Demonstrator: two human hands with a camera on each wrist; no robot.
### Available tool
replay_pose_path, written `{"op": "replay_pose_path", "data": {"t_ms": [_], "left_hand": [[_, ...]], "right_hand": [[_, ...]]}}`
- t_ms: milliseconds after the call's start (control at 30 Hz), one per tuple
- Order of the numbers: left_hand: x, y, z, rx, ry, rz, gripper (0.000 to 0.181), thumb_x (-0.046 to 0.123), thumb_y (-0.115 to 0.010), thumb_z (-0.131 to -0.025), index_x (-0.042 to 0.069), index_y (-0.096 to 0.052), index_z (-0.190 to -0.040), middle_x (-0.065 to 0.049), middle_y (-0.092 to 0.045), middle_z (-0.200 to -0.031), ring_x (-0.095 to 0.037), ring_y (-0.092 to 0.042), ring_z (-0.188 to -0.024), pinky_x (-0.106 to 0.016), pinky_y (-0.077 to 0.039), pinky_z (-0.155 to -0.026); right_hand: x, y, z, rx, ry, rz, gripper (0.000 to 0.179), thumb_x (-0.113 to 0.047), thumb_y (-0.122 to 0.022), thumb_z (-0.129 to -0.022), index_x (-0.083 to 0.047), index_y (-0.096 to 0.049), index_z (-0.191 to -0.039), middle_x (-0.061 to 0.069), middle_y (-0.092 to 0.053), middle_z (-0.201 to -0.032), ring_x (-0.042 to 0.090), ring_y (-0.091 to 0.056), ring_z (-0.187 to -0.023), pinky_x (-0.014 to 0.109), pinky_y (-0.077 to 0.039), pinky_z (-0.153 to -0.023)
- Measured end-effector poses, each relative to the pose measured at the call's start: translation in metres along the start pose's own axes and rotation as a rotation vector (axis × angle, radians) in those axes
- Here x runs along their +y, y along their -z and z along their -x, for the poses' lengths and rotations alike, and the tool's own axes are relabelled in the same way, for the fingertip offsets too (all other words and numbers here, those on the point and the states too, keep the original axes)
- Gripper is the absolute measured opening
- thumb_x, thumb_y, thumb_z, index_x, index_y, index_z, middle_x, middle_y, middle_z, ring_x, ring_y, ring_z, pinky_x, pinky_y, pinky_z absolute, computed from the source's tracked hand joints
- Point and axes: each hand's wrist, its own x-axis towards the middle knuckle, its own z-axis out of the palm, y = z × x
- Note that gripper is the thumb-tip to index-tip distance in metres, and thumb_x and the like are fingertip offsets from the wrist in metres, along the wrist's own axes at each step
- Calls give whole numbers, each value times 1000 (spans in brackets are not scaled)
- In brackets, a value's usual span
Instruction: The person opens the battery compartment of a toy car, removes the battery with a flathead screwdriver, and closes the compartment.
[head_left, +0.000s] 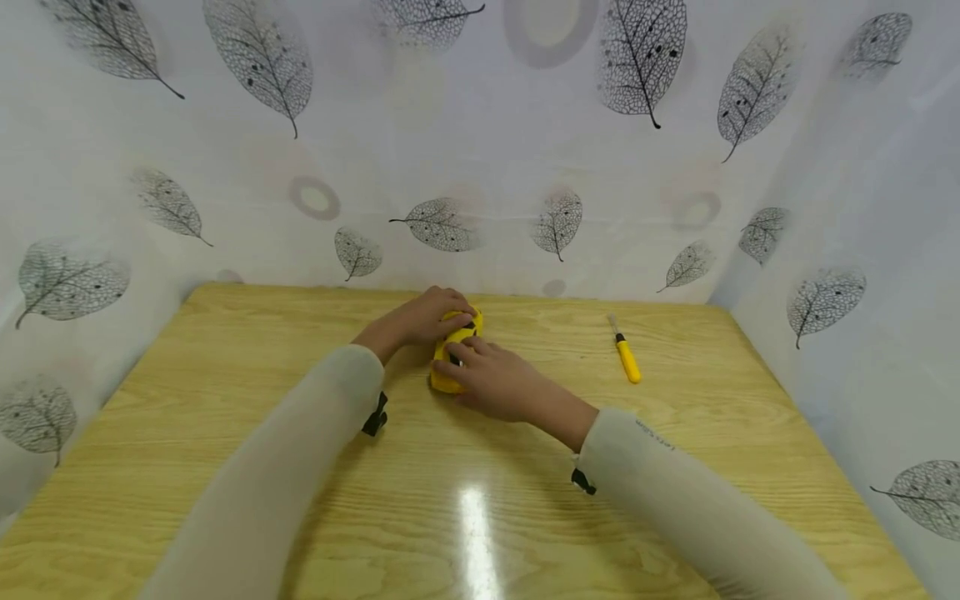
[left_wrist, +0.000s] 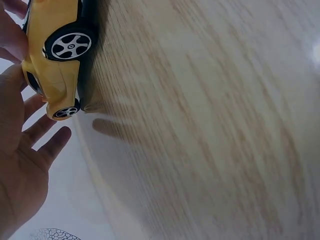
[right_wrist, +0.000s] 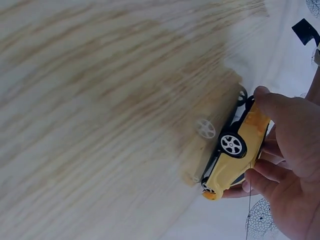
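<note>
A yellow toy car (head_left: 448, 385) with black markings stands on the wooden table, pointing away from me. In both wrist views its silver-spoked wheels show along the side. My left hand (head_left: 429, 318) holds the far end, thumb over the top and fingers reaching round the front. Behind it, my right hand (head_left: 498, 382) grips the near end, its fingers on the roof and its thumb low at the rear. From the right wrist, the car (right_wrist: 234, 157) sits between that thumb and the fingers. Both hands cover much of the roof in the head view.
To the right on the table (head_left: 300, 325) lies a small brush-like tool (head_left: 628, 360) with a yellow handle and a thin pale tip. White sheeting (head_left: 480, 150) printed with leaves rises behind the table and along both sides.
</note>
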Motion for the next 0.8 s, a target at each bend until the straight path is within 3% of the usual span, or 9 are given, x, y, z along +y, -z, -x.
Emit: {"op": "replay_pose_path", "data": {"t_ms": [267,500,800], "left_hand": [[1,1,1,19,40,-1,38,30,-49,-110,7,-67,-134,-15,-59,-141,-35,-48,-135,-53,-32,-121],[-1,-2,6,66,70,-20,37,30,-52,-109,6,-69,-130,-15,-63,-133,-35,-53,-128,-53,-39,-115],[8,-3,16,82,214,-62,40,36,-51,-109,10,-69,-132,-18,-59,-134,-37,-52,-126,-55,-40,-113]], "right_hand": [[1,0,5,78,27,-9,52,-33,-73,-98,-18,-55,-145,11,-53,-144,32,-52,-128,40,-56,-101],[5,-2,14,50,31,-45,51,-25,-71,-99,-17,-53,-146,11,-50,-149,33,-51,-131,42,-54,-104],[18,-2,26,57,47,-111,45,-9,-67,-99,-15,-56,-142,11,-50,-150,32,-48,-138,44,-46,-114]]}}
